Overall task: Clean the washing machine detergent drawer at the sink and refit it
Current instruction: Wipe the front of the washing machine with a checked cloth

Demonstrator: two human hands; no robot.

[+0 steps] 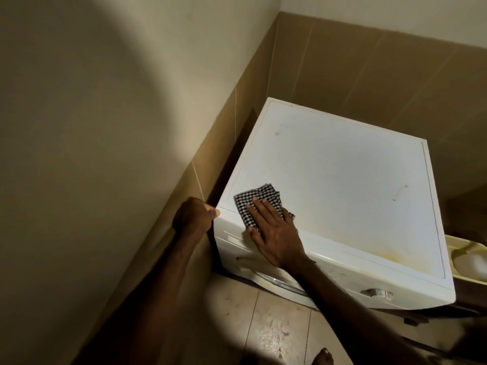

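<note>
Pressing down on a black-and-white checked cloth (259, 204), the right hand (274, 233) lies flat with its fingers (259, 210) spread across the fabric. The cloth sits at the front left corner of the washing machine (342, 185), on its white top, and partly hangs over the front edge. The left hand (193, 216) is curled at that same corner, its fingers folded into a loose fist with the thumb tip touching the machine's corner edge; it holds nothing that can be seen.

The washing machine stands in a corner of the room, its left side just beside a tan tiled wall (210, 159) and its back near more tiles. Its top is stained yellowish toward the front right. On the front panel a round dial (376, 293) shows near the right end, and the upper arc of the door (279, 283) shows below the right forearm.

The detergent drawer (466, 259) lies to the right of the machine, cut off by the picture's edge. Its long axis seems to run left to right, with the open side facing up. One rounded compartment is visible; it looks pale inside, and whether it holds anything cannot be told. What the drawer rests on is hidden in shadow.

A tiled floor (276, 325) lies below, pale and scuffed, with the person's bare foot (322, 358) at the bottom edge.
</note>
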